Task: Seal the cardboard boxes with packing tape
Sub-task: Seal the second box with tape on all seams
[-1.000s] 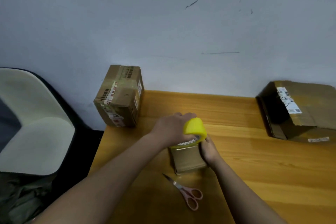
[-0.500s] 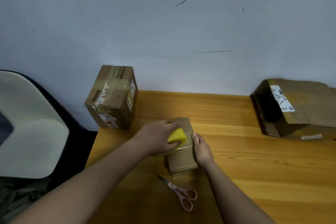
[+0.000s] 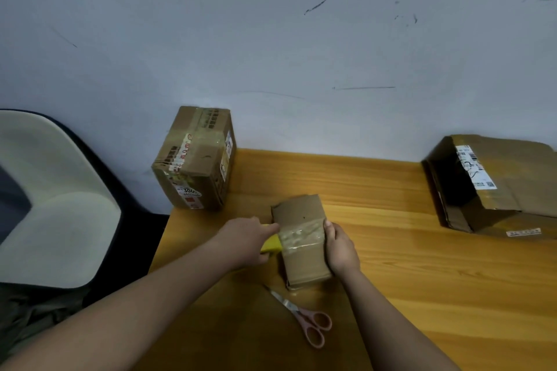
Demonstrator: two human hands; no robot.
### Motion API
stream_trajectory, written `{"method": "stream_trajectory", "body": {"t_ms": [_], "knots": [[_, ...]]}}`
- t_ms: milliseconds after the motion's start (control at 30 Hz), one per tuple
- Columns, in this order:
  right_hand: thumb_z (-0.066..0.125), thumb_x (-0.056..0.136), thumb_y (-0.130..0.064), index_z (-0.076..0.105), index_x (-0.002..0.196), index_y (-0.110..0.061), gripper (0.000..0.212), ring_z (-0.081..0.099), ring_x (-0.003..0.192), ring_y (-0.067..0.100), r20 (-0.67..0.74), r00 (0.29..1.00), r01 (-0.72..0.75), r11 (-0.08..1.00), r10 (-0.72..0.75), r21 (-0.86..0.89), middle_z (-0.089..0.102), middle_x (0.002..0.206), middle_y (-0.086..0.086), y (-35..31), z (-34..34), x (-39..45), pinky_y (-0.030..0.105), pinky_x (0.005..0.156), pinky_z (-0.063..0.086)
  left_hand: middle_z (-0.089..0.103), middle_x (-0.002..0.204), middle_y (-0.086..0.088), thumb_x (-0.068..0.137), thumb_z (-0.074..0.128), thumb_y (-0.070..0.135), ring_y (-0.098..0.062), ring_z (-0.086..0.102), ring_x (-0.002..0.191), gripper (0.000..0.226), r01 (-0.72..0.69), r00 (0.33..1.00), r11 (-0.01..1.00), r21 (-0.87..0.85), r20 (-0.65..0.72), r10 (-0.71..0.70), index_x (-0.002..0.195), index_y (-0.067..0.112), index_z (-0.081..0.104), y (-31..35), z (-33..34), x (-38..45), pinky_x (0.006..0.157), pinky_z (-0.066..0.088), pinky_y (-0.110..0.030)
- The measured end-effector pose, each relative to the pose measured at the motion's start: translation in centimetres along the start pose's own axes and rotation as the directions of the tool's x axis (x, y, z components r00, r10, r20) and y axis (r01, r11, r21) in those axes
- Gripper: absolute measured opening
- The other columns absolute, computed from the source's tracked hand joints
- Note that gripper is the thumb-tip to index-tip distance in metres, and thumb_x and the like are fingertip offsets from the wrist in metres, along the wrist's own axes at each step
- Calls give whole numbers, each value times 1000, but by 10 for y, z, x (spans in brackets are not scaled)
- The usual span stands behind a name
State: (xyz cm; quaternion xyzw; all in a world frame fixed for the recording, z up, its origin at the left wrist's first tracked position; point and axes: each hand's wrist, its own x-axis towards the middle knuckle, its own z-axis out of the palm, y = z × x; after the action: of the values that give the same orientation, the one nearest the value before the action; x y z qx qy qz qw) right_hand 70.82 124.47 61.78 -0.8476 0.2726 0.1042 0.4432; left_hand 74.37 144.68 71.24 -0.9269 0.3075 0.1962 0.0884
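Observation:
A small cardboard box point(image 3: 301, 262) lies on the wooden table point(image 3: 422, 280) in front of me. A strip of clear tape point(image 3: 301, 233) runs across its top from right to left. My left hand point(image 3: 245, 242) grips the yellow tape roll point(image 3: 271, 245) at the box's left side, low against the table. My right hand point(image 3: 340, 250) presses on the box's right side and holds it still.
Pink-handled scissors point(image 3: 304, 318) lie just in front of the small box. A taped box point(image 3: 196, 159) stands at the table's far left corner. A larger, flatter box point(image 3: 494, 187) lies at the far right. A pale chair point(image 3: 48, 202) stands left of the table.
My left hand carried the yellow roll from above the box over its top and down its left side, laying a tape strip across. The right hand stayed on the box.

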Motion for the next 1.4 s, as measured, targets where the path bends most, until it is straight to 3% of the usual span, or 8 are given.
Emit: {"method": "stream_trajectory", "body": {"t_ms": [300,533,867,1033,1167,1267,1333,1400], "knots": [[33,97,-1,18,152,-14,59,45,128,29,-98,954,232,907,-282,-352,28,155,7,-32,16,-8,36,101,38,54,118,-9,91,53,48,-27,57,101,58,-36,998,998,-58,55,39,143,33,31,-8,-4,6,82,53,-38],[23,94,-66,-6,155,-17,83,13,147,28,-67,965,162,779,-253,-606,1,163,7,-38,28,-13,44,114,23,51,123,-10,92,52,51,-28,54,106,64,-57,996,989,-136,63,66,147,39,23,-19,3,3,82,48,-36],[18,90,-73,-15,153,-21,88,9,147,30,-21,982,129,753,-186,-646,-5,163,7,-43,26,-13,52,117,14,56,119,-8,91,54,44,-25,57,102,57,-1,989,995,-99,147,16,142,31,32,-10,7,8,75,49,-35],[18,91,-71,-7,155,-20,86,7,149,26,-42,969,160,749,-242,-643,-3,163,5,-40,29,-13,52,116,13,56,118,-12,92,54,41,-30,58,102,53,-10,995,998,-60,101,16,139,26,34,-4,18,8,73,46,-34],[28,87,-59,43,144,-13,74,43,134,32,-64,911,281,729,-406,-625,40,150,9,-43,34,-15,51,97,43,56,118,-15,93,53,40,-32,57,104,53,-17,996,993,-117,81,26,140,26,32,-3,22,8,70,41,-33],[33,86,-54,53,136,-11,68,48,129,32,-87,899,296,742,-429,-601,47,145,11,-45,39,-18,50,90,49,56,118,-14,92,54,41,-32,58,102,55,-1,997,983,-183,80,16,140,28,31,-6,27,5,70,41,-33],[22,88,-59,39,146,-10,78,29,142,29,-86,910,278,749,-406,-602,29,156,10,-41,44,-21,53,106,36,56,119,-14,91,55,42,-32,58,102,61,27,996,972,-231,85,-8,143,28,27,-5,31,3,71,42,-34],[4,82,-73,4,155,-13,94,-6,149,26,8,930,280,697,-366,-660,-7,162,9,-35,46,-23,49,119,0,55,123,-16,90,57,42,-33,57,106,76,73,994,960,-269,94,-49,149,20,15,-4,33,1,75,43,-35]]}}
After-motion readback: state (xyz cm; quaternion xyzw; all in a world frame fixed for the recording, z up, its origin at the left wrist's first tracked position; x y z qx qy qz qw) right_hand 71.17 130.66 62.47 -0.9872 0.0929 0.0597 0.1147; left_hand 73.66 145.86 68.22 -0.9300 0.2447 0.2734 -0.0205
